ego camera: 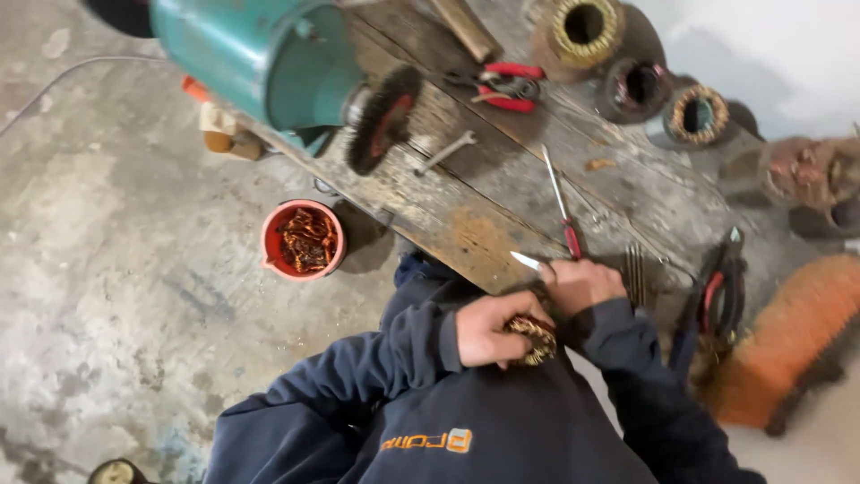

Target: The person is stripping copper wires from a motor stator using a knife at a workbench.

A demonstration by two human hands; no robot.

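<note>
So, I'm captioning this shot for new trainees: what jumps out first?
The teal bench grinder with its wire wheel dominates the top of the wooden workbench. Below, the left hand grips a copper-wound coil while the right hand works beside it. A red bucket of copper scrap sits on the floor.

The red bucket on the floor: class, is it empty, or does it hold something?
Not empty. The red bucket stands upright beside the wooden bench, and a tangle of coppery wire scraps shows inside it.
</note>
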